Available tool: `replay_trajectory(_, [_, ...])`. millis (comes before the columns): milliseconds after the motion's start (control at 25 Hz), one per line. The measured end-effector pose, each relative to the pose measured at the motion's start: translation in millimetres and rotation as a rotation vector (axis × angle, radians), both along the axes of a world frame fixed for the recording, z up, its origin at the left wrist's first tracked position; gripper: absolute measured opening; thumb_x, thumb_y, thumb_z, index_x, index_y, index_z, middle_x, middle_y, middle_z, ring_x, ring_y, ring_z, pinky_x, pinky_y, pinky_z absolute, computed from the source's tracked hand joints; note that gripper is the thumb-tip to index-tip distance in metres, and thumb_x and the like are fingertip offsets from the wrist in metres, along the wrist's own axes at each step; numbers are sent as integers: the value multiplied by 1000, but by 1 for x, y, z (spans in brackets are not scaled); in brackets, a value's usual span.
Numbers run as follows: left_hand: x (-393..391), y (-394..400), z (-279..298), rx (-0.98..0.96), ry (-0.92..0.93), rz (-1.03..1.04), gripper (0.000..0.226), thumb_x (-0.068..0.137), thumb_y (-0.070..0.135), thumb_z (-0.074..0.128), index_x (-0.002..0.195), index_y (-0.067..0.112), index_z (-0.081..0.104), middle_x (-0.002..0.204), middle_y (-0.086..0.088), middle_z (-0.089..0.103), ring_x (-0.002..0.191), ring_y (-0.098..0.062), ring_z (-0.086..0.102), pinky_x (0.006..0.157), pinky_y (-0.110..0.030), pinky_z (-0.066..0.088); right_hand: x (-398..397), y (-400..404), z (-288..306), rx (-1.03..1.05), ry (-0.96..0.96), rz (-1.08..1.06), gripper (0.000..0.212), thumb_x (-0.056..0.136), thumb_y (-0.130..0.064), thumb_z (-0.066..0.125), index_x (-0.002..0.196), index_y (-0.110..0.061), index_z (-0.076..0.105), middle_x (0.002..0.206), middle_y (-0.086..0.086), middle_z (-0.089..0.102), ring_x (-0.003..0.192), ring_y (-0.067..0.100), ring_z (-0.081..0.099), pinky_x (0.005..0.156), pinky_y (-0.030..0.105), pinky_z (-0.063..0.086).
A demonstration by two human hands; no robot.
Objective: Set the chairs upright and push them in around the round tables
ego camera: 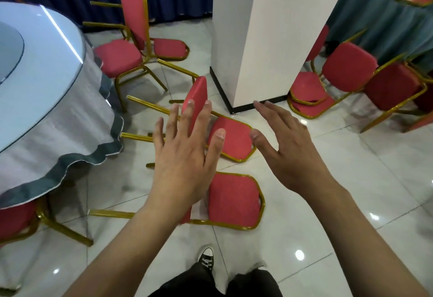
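Both hands out, mid-frame: left hand (185,156) and right hand (293,151) with fingers spread, holding nothing. Below them, two tipped chairs (232,198) on the floor (351,203), centre frame. Table (39,81) at left, upright chair (126,45) beside it.

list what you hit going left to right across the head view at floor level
round table → upright chair → left hand → right hand → white pillar base → tipped chairs on the far right
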State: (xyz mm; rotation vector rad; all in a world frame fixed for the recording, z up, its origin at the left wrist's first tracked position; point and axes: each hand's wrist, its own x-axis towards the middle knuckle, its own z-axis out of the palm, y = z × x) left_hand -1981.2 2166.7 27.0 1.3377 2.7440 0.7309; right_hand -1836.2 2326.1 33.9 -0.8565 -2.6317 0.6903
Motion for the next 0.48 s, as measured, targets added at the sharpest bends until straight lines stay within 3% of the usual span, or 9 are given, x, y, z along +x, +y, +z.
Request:
replay_trajectory(240, [13,64,-8,-7,7,123,67,100,69,0,159,41,12,169,6,10,156,-16,-7,126,-46,-7,-8,80,-7,-19,-28,136,67,97,-69,24,159,-45,23,166,-11,25,152,13,23,124,47,23])
replay_trajectory(480, [57,126,-16,-18,-12,391,69,99,70,-2,159,41,12,168,5,15,156,-15,-3,126,-44,-4,-16,168,-12,-30,-4,406,64,97,-64,32,157,-42,29,163,-10,31,149,14,30,121,49,27])
